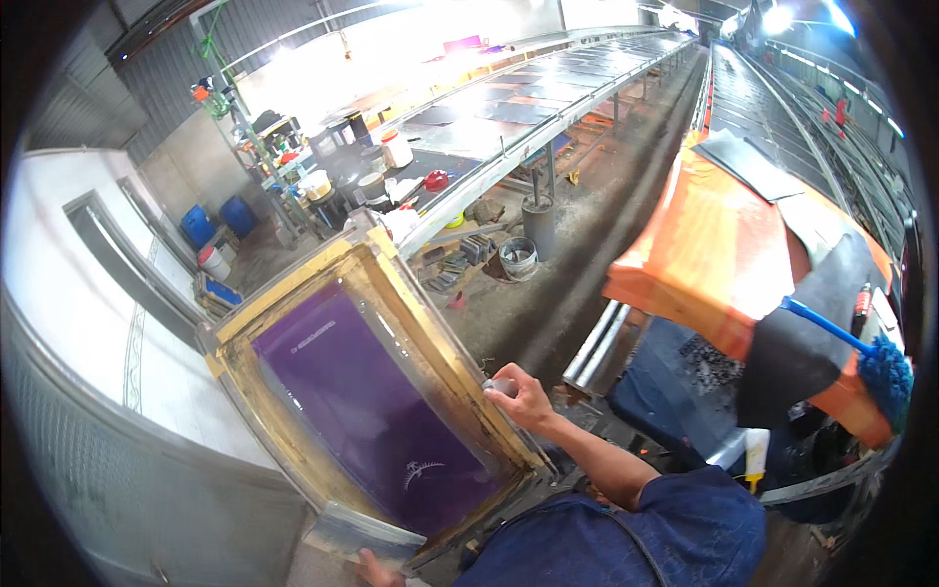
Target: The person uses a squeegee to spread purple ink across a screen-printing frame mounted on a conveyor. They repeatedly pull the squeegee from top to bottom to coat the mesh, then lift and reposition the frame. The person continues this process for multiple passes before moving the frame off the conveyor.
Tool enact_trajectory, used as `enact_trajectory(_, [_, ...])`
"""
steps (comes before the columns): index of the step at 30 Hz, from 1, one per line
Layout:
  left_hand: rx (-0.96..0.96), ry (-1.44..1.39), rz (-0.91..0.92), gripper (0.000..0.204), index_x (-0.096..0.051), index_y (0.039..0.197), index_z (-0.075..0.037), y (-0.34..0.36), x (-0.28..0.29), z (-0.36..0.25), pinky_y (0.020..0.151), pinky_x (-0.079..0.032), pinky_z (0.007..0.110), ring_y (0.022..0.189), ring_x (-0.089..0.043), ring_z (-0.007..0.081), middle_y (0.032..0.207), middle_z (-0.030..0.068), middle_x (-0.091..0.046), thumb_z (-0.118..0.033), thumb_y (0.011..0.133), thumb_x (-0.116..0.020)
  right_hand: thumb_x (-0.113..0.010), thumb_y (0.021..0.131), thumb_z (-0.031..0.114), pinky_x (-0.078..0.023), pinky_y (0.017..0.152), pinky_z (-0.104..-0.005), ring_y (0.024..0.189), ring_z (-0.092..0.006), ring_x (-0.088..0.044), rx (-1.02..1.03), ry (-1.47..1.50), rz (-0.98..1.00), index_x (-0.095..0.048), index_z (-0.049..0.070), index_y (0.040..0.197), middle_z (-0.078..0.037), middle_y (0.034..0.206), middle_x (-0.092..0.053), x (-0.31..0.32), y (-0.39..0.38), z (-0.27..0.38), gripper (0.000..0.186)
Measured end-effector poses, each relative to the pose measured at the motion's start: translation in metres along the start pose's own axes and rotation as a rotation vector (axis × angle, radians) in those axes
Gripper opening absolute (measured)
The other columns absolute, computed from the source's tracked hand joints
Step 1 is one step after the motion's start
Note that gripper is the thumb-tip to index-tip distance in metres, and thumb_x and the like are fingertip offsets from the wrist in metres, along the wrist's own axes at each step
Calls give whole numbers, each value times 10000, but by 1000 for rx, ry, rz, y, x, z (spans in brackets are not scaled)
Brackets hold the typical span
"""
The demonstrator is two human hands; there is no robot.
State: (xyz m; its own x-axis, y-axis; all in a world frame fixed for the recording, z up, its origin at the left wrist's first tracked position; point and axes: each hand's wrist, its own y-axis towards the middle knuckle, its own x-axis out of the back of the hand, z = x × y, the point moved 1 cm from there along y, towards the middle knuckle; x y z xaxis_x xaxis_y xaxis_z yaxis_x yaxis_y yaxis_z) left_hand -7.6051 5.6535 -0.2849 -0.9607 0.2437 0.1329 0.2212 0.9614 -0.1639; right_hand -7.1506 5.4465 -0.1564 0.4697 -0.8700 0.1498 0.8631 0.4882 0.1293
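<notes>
A tilted screen-printing frame (391,293) has yellowish taped borders around a purple mesh (367,401) with small pale marks on it. At its right edge, my right hand (525,398) is closed on a small pale grey piece (501,387) whose kind I cannot make out. My left hand (379,569), partly cut off by the lower edge, grips a pale flat bar (360,533) that resembles a squeegee. This bar crosses the lower left corner of the frame. Most of the left fingers are hidden.
Long printing tables (518,108) run into the distance. An orange-covered surface (714,245) on the right bears dark sheets and a blue brush (880,377). Buckets (518,257) stand on the floor beyond the frame. A white wall (78,254) lies to the left.
</notes>
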Motion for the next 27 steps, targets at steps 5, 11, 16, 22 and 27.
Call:
enact_trajectory(5, [-638,1156,61,680,-454,1529,-21,195,31,53,1193,-270,599,1368,-407,551,1504,342,-461,-306,922,-570,-755,874,301,-531,664,-343,688,-158,-657,-7,-7,-240,-660,56,1001,-99,766,-705,-47,92,-15,292])
enact_trajectory(11, [-777,946,387,781,-381,1596,-167,366,-116,-45,1192,-244,638,1446,-327,537,1590,289,-379,-393,897,-645,-745,900,186,-490,608,-277,673,-89,-628,-70,57,-599,-694,48,955,-52,732,-688,-30,180,-23,157])
enact_trajectory(16, [-227,-364,647,558,-617,1233,71,344,-376,-244,958,-470,392,1060,-615,211,1171,119,-669,-320,888,-816,-670,983,78,-286,490,-211,571,20,-423,160,82,-1044,-637,50,952,95,677,-516,32,240,-56,53])
enact_trajectory(22, [-279,-333,1022,572,-619,1257,65,382,-602,-317,970,-450,360,1081,-607,201,1188,87,-668,-295,873,-844,-689,979,138,-316,495,-221,567,-5,-445,137,33,-1260,-641,63,935,79,678,-546,135,321,-77,99])
enact_trajectory(27, [-139,-328,1189,524,-620,1261,56,368,-775,-368,982,-464,362,1081,-621,206,1174,83,-682,-275,908,-820,-712,963,214,-337,519,-231,596,-24,-469,25,-72,-1338,-657,64,910,56,681,-555,248,396,-65,168])
